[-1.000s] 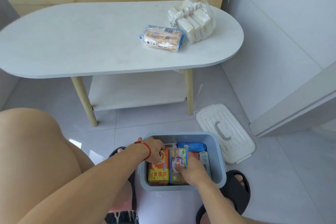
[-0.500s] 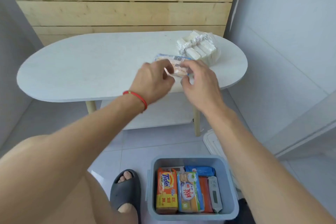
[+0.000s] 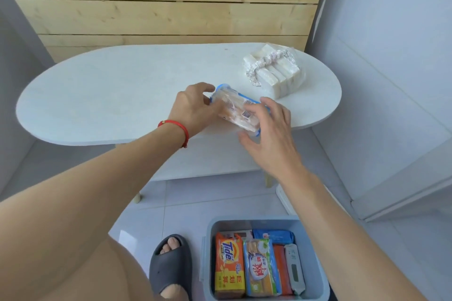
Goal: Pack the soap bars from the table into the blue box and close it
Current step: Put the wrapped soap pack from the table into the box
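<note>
Soap pack (image 3: 236,111): clear wrap, blue ends, tan bars, barcode up, tilted. Left hand (image 3: 193,107) grips its 9 o'clock end, right hand (image 3: 271,129) its 3 o'clock end, above the tabletop (image 3: 110,95).

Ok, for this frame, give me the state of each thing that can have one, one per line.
blue box: open, no lid on it, partly filled with soap packs.
blue-wrapped soap pack: held at both ends, tilted at the table's near edge.
left hand: grips the pack's left end.
right hand: fingers curled round its right end.
bagged white soap bars: on the table, untouched.
</note>
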{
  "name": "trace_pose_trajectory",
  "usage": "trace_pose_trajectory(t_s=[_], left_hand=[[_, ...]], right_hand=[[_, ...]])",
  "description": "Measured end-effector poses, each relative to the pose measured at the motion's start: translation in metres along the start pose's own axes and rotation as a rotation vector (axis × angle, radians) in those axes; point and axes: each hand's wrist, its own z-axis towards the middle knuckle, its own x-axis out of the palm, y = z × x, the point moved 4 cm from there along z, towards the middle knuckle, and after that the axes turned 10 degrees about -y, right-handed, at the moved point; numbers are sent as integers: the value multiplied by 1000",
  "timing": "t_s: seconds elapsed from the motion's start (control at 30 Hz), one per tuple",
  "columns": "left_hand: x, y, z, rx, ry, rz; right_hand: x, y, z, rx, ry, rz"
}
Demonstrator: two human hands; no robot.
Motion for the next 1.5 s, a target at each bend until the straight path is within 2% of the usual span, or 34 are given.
trace_pose_trajectory(t_s=[0.1, 0.2, 0.27, 0.33, 0.4, 0.43, 0.53, 0.6, 0.7, 0.77, 0.87, 0.97, 1.03, 1.1, 1.2, 1.27, 1.4, 1.5], left_hand=[[-2, 2, -25, -190, 101, -182], [-8, 1, -60, -231, 149, -199], [-3, 7, -89, -276, 255, -272], [13, 22, -124, -371, 399, -263], [40, 44, -156, -504, 546, -191], [55, 56, -168, -574, 607, -158], [94, 91, -187, -736, 658, -81], [113, 109, -189, -740, 620, -28], [127, 128, -191, -674, 533, 125], [131, 138, -195, -635, 502, 221], [135, 151, -202, -630, 491, 252], [134, 155, -200, -528, 437, 265], [133, 153, -196, -291, 385, 421], [134, 145, -199, -3, 374, 558], [150, 135, -217, 420, 470, 602], [156, 140, -227, 567, 524, 655], [158, 155, -232, 608, 621, 835], [159, 150, -228, 524, 692, 839]], right_hand=[[-19, -1, -15, 29, -27, 59], [-41, -6, -37, 8, 40, 194], [-53, -23, -56, 76, 203, 354], [-56, -46, -79, 252, 474, 452], [-46, -71, -106, 421, 715, 410], [-36, -82, -120, 479, 784, 354], [1, -101, -160, 589, 832, 267], [22, -109, -181, 621, 749, 232], [36, -112, -200, 584, 588, 136], [40, -111, -210, 532, 560, 73], [44, -108, -217, 530, 569, 81], [43, -108, -219, 535, 450, 55], [41, -111, -220, 548, 387, 37], [43, -111, -225, 521, 435, 43], [50, -106, -232, 443, 478, 12], [56, -105, -234, 383, 511, -3], [69, -101, -243, 250, 694, -68], [71, -96, -237, 209, 679, -118]])
